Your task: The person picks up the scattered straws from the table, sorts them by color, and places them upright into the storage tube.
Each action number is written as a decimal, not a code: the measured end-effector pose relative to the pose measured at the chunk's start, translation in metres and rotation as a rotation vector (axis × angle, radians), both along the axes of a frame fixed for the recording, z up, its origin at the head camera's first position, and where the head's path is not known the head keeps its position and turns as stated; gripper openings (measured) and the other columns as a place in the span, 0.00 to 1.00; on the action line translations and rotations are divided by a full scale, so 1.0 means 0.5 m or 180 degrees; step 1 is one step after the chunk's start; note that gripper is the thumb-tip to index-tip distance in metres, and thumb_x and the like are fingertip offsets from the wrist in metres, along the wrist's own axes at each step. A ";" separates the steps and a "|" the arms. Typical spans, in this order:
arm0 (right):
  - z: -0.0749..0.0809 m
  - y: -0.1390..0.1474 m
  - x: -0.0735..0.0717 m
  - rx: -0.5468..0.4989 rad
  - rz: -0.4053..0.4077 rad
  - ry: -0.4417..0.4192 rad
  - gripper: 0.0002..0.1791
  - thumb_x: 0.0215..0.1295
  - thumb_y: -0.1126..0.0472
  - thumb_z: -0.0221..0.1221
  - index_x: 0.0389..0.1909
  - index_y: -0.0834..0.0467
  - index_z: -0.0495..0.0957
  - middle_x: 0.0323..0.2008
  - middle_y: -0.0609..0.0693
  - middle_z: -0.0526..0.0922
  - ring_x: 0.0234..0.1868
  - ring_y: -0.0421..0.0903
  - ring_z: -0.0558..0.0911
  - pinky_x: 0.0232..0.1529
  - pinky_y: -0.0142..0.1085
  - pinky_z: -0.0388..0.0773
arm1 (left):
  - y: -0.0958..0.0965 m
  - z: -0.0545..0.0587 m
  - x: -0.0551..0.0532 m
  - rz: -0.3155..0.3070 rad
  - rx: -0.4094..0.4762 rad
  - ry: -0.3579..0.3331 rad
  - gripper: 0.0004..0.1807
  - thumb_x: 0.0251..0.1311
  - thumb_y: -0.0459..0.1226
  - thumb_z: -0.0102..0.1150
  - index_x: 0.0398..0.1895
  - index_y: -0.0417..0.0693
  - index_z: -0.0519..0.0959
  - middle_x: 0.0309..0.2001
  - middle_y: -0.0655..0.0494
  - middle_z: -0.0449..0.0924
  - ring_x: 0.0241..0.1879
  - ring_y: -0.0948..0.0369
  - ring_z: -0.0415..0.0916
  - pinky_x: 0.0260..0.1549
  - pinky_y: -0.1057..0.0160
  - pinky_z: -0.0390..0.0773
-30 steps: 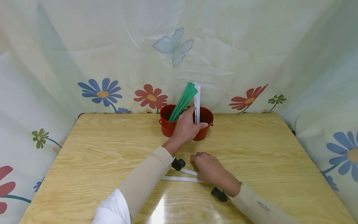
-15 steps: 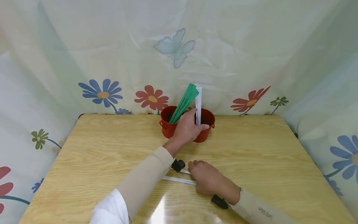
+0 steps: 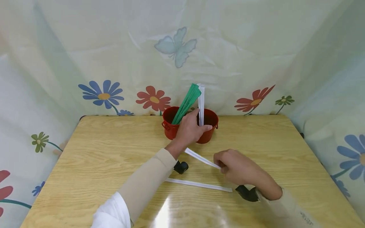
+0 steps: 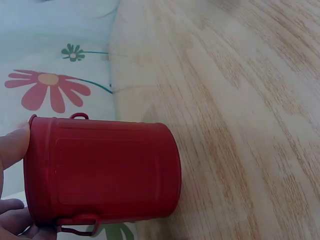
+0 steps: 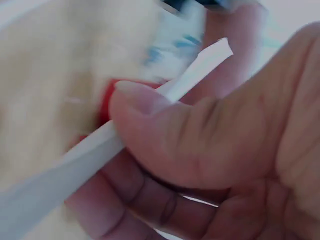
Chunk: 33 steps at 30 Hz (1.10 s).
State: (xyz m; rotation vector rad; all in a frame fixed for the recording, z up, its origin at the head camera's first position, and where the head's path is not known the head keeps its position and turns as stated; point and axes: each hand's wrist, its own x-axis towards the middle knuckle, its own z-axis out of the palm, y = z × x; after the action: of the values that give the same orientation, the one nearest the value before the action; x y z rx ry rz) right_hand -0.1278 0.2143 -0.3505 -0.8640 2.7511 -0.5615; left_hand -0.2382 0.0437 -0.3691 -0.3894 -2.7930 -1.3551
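My left hand grips the rim of the right-hand red bucket, thumb over its front edge. In the left wrist view the bucket fills the lower left, its rim between thumb and fingers. White paper-wrapped straws stand upright in this bucket. My right hand, to the front right, pinches one slim white paper-wrapped straw, which slants up leftward toward the buckets. In the right wrist view the thumb presses this straw against the fingers. A second white straw lies on the table, its left end hidden behind my left forearm.
Beside the gripped bucket stands another red bucket with a bundle of green printed-paper straws leaning right. Both are near the back edge of the wooden table. A flowered curtain hangs behind and at both sides.
My right hand has taken one white straw from the table and moved to the right with it, raising it off the other. The left hand stays on the bucket.
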 end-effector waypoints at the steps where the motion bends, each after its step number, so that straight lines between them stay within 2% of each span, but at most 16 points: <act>1: 0.014 0.007 -0.003 -0.0076 -0.0032 0.0016 0.18 0.53 0.79 0.58 0.22 0.51 0.72 0.18 0.39 0.65 0.21 0.34 0.62 0.23 0.26 0.61 | -0.002 -0.001 0.000 -0.0009 0.0041 0.0008 0.37 0.55 0.48 0.71 0.67 0.50 0.69 0.57 0.52 0.79 0.51 0.56 0.77 0.52 0.56 0.82; 5: 0.067 0.021 -0.012 -0.0406 -0.0316 -0.0052 0.16 0.57 0.76 0.61 0.25 0.51 0.75 0.20 0.40 0.71 0.23 0.36 0.68 0.24 0.28 0.67 | -0.009 -0.007 -0.002 -0.0060 0.0124 0.0116 0.34 0.55 0.46 0.72 0.63 0.47 0.72 0.53 0.51 0.81 0.48 0.55 0.78 0.50 0.57 0.83; 9: 0.098 0.025 -0.024 -0.0784 -0.0522 -0.0010 0.12 0.59 0.75 0.63 0.28 0.54 0.77 0.23 0.43 0.76 0.26 0.39 0.74 0.29 0.30 0.72 | -0.009 -0.012 -0.001 -0.0024 0.0059 0.0148 0.34 0.55 0.46 0.71 0.63 0.49 0.71 0.54 0.52 0.80 0.50 0.56 0.77 0.52 0.55 0.82; 16: 0.116 0.012 -0.053 -0.1390 -0.0747 0.0203 0.05 0.60 0.74 0.63 0.31 0.62 0.78 0.26 0.52 0.78 0.28 0.43 0.77 0.32 0.30 0.77 | -0.004 -0.009 -0.004 0.0020 0.0011 0.0070 0.37 0.55 0.49 0.71 0.67 0.50 0.68 0.57 0.51 0.79 0.53 0.54 0.77 0.54 0.53 0.82; 20: 0.129 0.004 -0.078 -0.1732 -0.0849 0.0581 0.04 0.58 0.76 0.64 0.30 0.66 0.79 0.26 0.55 0.79 0.26 0.41 0.77 0.30 0.26 0.78 | -0.001 -0.005 -0.004 0.0015 0.0024 0.0033 0.37 0.55 0.49 0.71 0.67 0.51 0.68 0.58 0.52 0.78 0.53 0.55 0.77 0.54 0.54 0.82; 23: 0.142 0.000 -0.099 -0.2009 -0.1028 0.0822 0.04 0.56 0.77 0.64 0.30 0.69 0.79 0.25 0.56 0.79 0.25 0.39 0.78 0.31 0.23 0.80 | 0.002 -0.003 -0.001 -0.0001 0.0045 -0.0005 0.37 0.55 0.48 0.71 0.67 0.51 0.68 0.58 0.52 0.78 0.53 0.55 0.76 0.54 0.54 0.81; 28: 0.160 -0.002 -0.149 -0.2394 -0.1452 0.1067 0.03 0.57 0.75 0.65 0.31 0.69 0.79 0.24 0.48 0.79 0.27 0.38 0.80 0.34 0.22 0.81 | 0.006 -0.001 0.001 0.0031 0.0038 -0.0008 0.39 0.55 0.49 0.71 0.68 0.50 0.67 0.59 0.52 0.78 0.54 0.56 0.76 0.55 0.54 0.81; 33: 0.157 -0.010 -0.191 -0.2620 -0.1757 0.1050 0.04 0.59 0.72 0.65 0.33 0.67 0.79 0.24 0.43 0.78 0.29 0.39 0.81 0.36 0.23 0.81 | 0.005 -0.001 0.003 0.0069 0.0022 -0.0058 0.40 0.54 0.49 0.71 0.69 0.51 0.66 0.60 0.52 0.77 0.55 0.55 0.77 0.56 0.53 0.81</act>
State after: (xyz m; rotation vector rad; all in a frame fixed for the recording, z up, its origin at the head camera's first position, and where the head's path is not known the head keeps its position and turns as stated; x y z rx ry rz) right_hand -0.2234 0.2092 -0.2720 -0.2876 3.0442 -1.8862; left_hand -0.2368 0.0463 -0.3697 -0.3474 -2.7977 -1.3706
